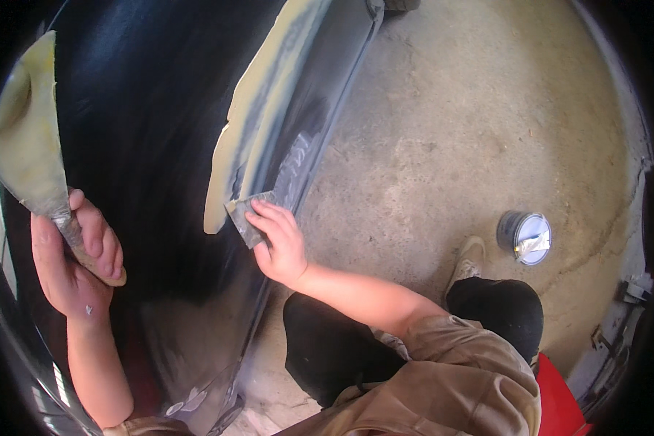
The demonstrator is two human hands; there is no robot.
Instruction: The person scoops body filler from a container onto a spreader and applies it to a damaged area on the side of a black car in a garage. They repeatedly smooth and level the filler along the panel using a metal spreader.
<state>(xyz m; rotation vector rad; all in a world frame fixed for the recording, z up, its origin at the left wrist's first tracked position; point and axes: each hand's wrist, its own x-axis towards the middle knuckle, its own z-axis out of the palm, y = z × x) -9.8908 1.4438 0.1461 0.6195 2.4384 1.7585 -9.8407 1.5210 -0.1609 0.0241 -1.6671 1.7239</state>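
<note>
My left hand point(83, 258) is wrapped round the handle of a wide putty knife point(30, 127), held up at the left. Pale yellow body filler coats its broad blade. My right hand point(282, 243) grips a flat grey spreader point(247, 224) and presses it against the lower side of a black car panel point(138, 138). The spreader's upper edge touches the lower end of a long strip of yellowish filler point(229, 163). Grey streaks run along the strip, and its left edge is uneven.
On the concrete floor point(429, 138) to the right stands a round can point(514, 229) with a small tube point(532, 247) lying on top. My shoe point(470, 258) is near it. A red object point(559, 396) shows at the lower right. Part of a tyre point(401, 4) appears at the top.
</note>
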